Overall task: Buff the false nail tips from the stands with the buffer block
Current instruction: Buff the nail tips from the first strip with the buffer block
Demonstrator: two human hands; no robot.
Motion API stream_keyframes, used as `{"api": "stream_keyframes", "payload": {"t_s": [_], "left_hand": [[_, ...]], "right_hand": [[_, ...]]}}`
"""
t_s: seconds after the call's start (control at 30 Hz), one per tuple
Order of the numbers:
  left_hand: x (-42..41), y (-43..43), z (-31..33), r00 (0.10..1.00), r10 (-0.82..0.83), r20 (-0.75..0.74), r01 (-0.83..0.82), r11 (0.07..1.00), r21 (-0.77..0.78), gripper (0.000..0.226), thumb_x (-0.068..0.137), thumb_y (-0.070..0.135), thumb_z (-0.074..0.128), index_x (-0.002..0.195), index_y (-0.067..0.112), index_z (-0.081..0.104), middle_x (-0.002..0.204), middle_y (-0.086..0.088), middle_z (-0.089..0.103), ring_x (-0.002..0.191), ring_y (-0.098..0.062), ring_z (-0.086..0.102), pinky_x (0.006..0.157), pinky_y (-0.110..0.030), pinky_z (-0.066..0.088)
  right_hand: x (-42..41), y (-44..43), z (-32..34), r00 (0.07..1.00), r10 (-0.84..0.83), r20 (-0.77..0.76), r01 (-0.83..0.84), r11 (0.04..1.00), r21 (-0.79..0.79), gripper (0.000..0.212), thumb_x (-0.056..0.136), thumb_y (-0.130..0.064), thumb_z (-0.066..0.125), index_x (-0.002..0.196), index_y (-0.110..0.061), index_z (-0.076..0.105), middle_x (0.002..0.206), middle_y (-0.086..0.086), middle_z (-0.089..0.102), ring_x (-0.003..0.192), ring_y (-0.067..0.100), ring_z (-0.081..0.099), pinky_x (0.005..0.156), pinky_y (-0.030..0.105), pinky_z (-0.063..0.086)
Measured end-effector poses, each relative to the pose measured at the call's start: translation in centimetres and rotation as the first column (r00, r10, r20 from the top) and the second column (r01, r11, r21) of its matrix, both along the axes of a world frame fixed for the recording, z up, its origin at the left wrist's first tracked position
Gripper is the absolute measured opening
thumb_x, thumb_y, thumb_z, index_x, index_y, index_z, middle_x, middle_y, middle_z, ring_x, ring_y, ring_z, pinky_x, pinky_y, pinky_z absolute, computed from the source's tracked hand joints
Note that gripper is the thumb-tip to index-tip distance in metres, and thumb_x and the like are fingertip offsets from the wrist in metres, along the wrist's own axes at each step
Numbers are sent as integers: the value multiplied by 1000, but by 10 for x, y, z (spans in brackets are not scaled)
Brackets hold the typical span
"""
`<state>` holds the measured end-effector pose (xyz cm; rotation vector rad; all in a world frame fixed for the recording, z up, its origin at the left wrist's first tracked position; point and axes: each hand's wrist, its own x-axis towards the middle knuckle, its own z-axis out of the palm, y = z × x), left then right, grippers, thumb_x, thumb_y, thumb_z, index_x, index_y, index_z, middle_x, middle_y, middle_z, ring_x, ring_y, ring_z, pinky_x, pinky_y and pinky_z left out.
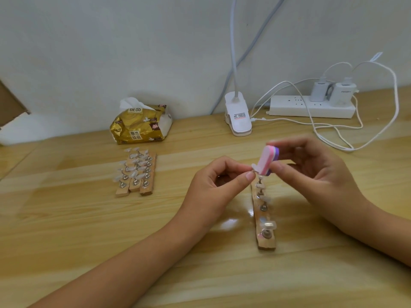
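The pale wooden table is smooth and shiny, with light glinting off it. In the middle of it, the long brown wooden strip stand looks rough and dull, its little round metal pegs shine like silver, the see-through plastic nail tip looks smooth, and the pink and purple buffer block looks soft and matt. Near the back edge, the gold plastic tissue pack is crinkly and glossy with soft white paper poking out, and the white plastic power strip is smooth.
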<state>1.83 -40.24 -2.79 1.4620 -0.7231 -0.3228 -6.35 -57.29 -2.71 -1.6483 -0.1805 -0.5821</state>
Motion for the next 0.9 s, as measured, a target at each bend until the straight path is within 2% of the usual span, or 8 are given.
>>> {"api": "stream_keyframes", "payload": {"t_s": [0.17, 0.23, 0.33, 0.47, 0.53, 0.63, 0.73, 0.9], "left_hand": [[-1, 1, -2, 994, 51, 101, -55, 998, 38, 5, 83, 17, 73, 85, 22, 73, 91, -2, 71, 95, -30, 62, 92, -43, 50], [-1, 1, -2, 989, 59, 135, -66, 997, 48, 7, 84, 19, 72, 86, 26, 72, 93, -3, 70, 97, -31, 60, 93, -49, 48], [-1, 1, -1, 984, 60, 165, -71, 996, 61, 6, 84, 20, 72, 87, 25, 72, 92, -2, 69, 97, -29, 60, 93, -50, 47], [-2, 0, -1, 979, 67, 194, -80, 995, 60, 9, 87, 14, 68, 89, 22, 71, 91, 0, 69, 95, -26, 60, 92, -47, 48], [-2, -1, -1, 976, 75, 204, -90, 994, 67, 8, 87, 12, 68, 90, 19, 71, 90, -2, 68, 95, -27, 60, 92, -48, 47], [-2, -1, -1, 978, 80, 193, -96, 993, 71, 8, 87, 11, 68, 90, 19, 71, 90, -3, 68, 96, -28, 60, 92, -47, 47], [-1, -1, -1, 979, 79, 187, -92, 994, 63, 8, 86, 12, 69, 88, 19, 71, 91, -5, 68, 96, -30, 59, 92, -49, 47], [-1, 0, -2, 980, 79, 184, -90, 994, 54, 5, 85, 16, 70, 88, 20, 71, 91, -6, 68, 96, -32, 59, 93, -52, 46]], "right_hand": [[1, 0, 0, 998, 32, -60, -33, 999, -8, 30, 79, -17, 68, 108, -15, 62, 100, 0, 72, 93, 13, 71, 79, 18, 55], [1, 0, 1, 1000, -1, -24, 1, 1000, -3, 30, 79, -16, 67, 108, -16, 61, 102, 1, 71, 94, 12, 71, 80, 17, 54], [0, 0, 2, 998, 27, -59, -27, 1000, -6, 30, 78, -21, 69, 107, -16, 62, 101, -1, 72, 95, 13, 71, 80, 17, 55], [0, 2, 0, 999, 16, -29, -16, 1000, -6, 29, 78, -18, 68, 106, -15, 60, 102, 1, 71, 93, 15, 71, 81, 20, 56], [0, 2, 1, 997, 38, -62, -39, 999, -18, 29, 78, -18, 69, 105, -14, 60, 103, 3, 71, 94, 17, 71, 80, 21, 56], [0, 1, 1, 1000, 14, -22, -14, 1000, -12, 28, 79, -15, 67, 106, -15, 59, 102, 0, 71, 94, 16, 71, 81, 21, 56], [0, 2, 1, 997, 48, -63, -48, 999, -10, 28, 78, -18, 68, 105, -15, 60, 100, 0, 71, 94, 17, 71, 81, 21, 56], [0, 1, 1, 999, 36, -33, -37, 999, -6, 27, 79, -15, 68, 106, -15, 59, 100, -1, 71, 93, 15, 71, 80, 20, 55]]}}
